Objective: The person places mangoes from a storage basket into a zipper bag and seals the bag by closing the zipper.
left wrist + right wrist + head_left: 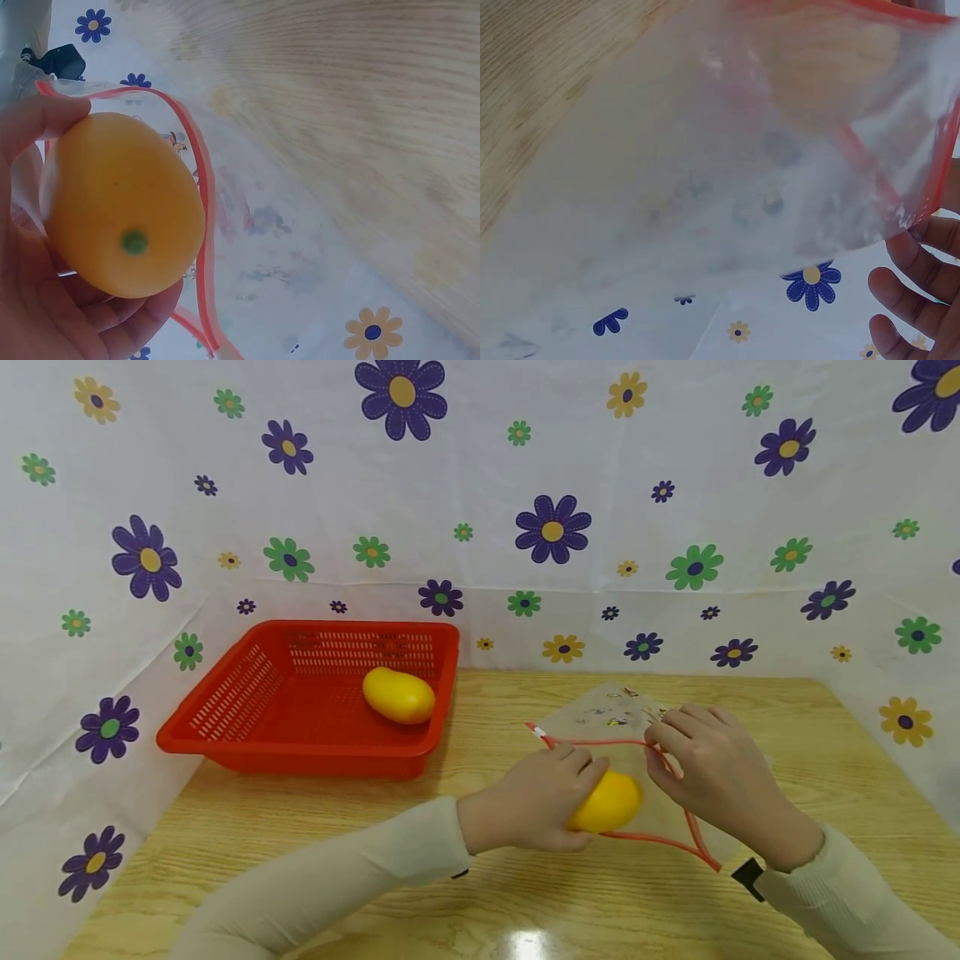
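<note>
My left hand (536, 797) grips a smooth yellow mango (613, 802), thumb on one side and fingers wrapped round the other. A small green stem spot shows on the mango (124, 202) in the left wrist view. The mango is at the mouth of a clear plastic zip bag (592, 714) with a red-edged opening and small printed figures. My right hand (708, 768) pinches the bag's red edge between thumb and fingers, and the mouth gapes wide. Through the plastic of the bag (667, 150), the mango appears as a blurred yellow shape in the right wrist view.
A red plastic basket (315, 748) with slotted walls stands on the left of the wooden table (300, 835). Inside it, against the right side, lies another yellow mango (399, 696). A white flower-patterned cloth (480, 477) hangs behind and along both sides.
</note>
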Demonstrator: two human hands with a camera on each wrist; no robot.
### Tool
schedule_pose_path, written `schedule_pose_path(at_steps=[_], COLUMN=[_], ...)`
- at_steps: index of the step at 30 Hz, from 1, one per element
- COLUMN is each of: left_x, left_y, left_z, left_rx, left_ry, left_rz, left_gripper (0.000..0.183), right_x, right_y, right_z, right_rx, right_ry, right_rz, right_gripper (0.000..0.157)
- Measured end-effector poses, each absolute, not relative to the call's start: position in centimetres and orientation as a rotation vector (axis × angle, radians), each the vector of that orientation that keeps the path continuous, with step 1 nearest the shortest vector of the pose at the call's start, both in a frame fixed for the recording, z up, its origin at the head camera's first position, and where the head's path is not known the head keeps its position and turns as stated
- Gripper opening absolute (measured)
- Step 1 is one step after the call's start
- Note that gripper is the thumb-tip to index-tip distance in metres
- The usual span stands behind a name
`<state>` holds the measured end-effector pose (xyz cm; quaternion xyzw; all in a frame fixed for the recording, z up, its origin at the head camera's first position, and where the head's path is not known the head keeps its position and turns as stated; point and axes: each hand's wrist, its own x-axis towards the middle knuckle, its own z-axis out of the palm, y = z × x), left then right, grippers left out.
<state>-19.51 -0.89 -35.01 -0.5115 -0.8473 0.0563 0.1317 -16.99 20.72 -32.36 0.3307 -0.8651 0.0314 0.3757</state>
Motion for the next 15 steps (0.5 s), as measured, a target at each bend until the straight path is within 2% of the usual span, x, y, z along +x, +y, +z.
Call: schedule_pose_path(at_steps=[15], left_x=[-19.38], left_y=[0.14], left_z=[-35.47], left_rx=[-1.448], left_ry=[-2.479], left_rz=[0.172], left_gripper=[0.068], right_x=[-16.96], right_y=[20.56], right_z=[-32.17], right_rx=[0.847], right_ry=[-2.220], right_rz=[0.086], right_gripper=[0.013])
